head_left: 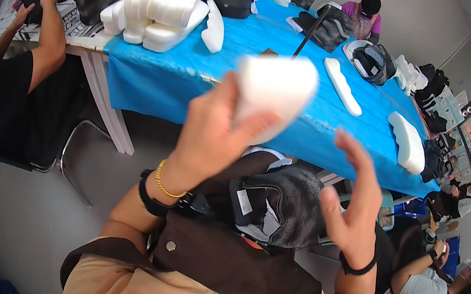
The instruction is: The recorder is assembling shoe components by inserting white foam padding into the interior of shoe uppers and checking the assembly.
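My left hand (pixel 215 122) is closed around a thick white foam piece (pixel 280 83), raised in front of the table edge and slightly blurred. Its fingers wrap behind the foam while the thumb presses on the near face. To the right, my right hand (pixel 359 208) is held up with thumb and fingers apart and nothing in it. Between my forearms, on my lap, rests a dark grey fabric piece (pixel 297 204), bag-like, with black mesh, a white label and a pale lining at its opening. A dark brown apron (pixel 230 252) covers my front below it.
A blue-covered table (pixel 152 83) stretches ahead, bearing a stack of white foam pieces (pixel 166 1) and loose ones (pixel 343 87) at right. Dark fabric pieces (pixel 324 28) lie farther back. Co-workers sit at left (pixel 2 89), far side (pixel 362 22) and right (pixel 423 290). A chair (pixel 77 145) stands at left.
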Motion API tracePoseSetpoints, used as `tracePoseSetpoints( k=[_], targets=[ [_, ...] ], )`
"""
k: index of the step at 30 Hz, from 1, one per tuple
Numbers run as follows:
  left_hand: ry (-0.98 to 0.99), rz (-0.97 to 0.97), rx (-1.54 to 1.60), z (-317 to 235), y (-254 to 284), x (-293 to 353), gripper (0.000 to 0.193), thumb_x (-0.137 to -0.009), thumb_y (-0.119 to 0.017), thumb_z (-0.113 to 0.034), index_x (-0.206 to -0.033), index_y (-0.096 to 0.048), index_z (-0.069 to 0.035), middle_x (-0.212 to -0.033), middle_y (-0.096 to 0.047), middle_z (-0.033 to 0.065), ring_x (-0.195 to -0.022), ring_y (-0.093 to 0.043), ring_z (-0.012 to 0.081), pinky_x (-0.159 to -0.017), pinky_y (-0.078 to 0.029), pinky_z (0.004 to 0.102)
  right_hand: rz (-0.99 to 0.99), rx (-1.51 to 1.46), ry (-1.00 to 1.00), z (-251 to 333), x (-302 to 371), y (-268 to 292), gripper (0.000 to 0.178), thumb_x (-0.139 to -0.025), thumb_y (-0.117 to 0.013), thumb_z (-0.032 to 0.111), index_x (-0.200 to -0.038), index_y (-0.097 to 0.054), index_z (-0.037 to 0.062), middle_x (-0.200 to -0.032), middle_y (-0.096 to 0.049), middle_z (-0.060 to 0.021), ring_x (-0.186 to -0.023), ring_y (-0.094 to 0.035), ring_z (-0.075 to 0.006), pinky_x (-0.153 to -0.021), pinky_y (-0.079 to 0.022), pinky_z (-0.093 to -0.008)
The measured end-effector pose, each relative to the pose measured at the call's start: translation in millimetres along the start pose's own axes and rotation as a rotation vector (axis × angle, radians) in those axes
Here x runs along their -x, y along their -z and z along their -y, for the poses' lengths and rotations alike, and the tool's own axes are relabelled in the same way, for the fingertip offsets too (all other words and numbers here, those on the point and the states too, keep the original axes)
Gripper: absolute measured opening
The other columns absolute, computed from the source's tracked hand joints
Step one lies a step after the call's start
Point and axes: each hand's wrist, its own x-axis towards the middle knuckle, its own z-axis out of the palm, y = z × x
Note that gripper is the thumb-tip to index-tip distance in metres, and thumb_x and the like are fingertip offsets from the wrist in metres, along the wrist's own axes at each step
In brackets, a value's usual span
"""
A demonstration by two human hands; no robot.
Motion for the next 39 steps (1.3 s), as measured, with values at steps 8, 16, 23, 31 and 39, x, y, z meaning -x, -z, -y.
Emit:
tracePoseSetpoints(
  k=[8, 16, 23, 31, 39],
  targets=[
    [0.303, 0.174, 0.620, 26, 10, 83, 0.097, -0.086, -0.037, -0.079, -0.148, -0.027, -0.005, -0.121, -0.061, 0.0218, -0.096, -0.068, 0.0344, -0.080, -0.057, 0.0468, 0.323, 0.182, -0.081, -6, 56, -44, 0.071, -0.096, -0.042, 0.057, -0.139, -0.050, 0.0018, -0.148, -0.044, -0.0224, -0.140, -0.040, -0.0396, -0.115, -0.027, -0.0537],
    [0.173, 0.492, 0.785, 57, -30, 113, 0.072, -0.098, -0.043, -0.064, -0.128, -0.060, 0.000, -0.132, -0.056, 0.0170, -0.125, -0.052, 0.0319, -0.106, -0.039, 0.0445, 0.162, 0.105, -0.034, -44, 49, -64, 0.069, -0.092, -0.042, 0.064, -0.119, -0.059, 0.0032, -0.130, -0.058, -0.0218, -0.123, -0.054, -0.0390, -0.105, -0.038, -0.0508],
    [-0.148, 0.217, 0.687, 64, -64, 72, 0.071, -0.096, -0.047, -0.064, -0.119, -0.062, 0.002, -0.116, -0.065, 0.0171, -0.108, -0.062, 0.0323, -0.095, -0.048, 0.0443, 0.000, 0.076, -0.054, -61, 24, -46, 0.063, -0.093, -0.043, 0.060, -0.109, -0.062, 0.0016, -0.105, -0.067, -0.0188, -0.097, -0.064, -0.0394, -0.085, -0.050, -0.0438],
    [-0.064, -0.133, 0.574, 38, -35, 28, 0.084, -0.100, -0.031, -0.065, -0.139, -0.041, 0.008, -0.128, -0.059, 0.0192, -0.116, -0.062, 0.0297, -0.097, -0.050, 0.0420, -0.103, -0.389, -0.295, -106, -4, -11, 0.081, -0.103, -0.022, 0.061, -0.111, -0.065, -0.0068, -0.097, -0.072, -0.0175, -0.093, -0.066, -0.0226, -0.084, -0.050, -0.0371],
    [0.019, -0.021, 0.317, 57, -22, 87, 0.067, -0.098, -0.054, -0.054, -0.124, -0.055, 0.007, -0.109, -0.068, 0.0166, -0.101, -0.067, 0.0274, -0.086, -0.052, 0.0360, 0.052, -0.400, -0.265, -114, 23, -71, 0.084, -0.100, -0.019, 0.067, -0.114, -0.064, -0.0026, -0.101, -0.070, -0.0254, -0.103, -0.067, -0.0437, -0.089, -0.051, -0.0428]
  ],
)
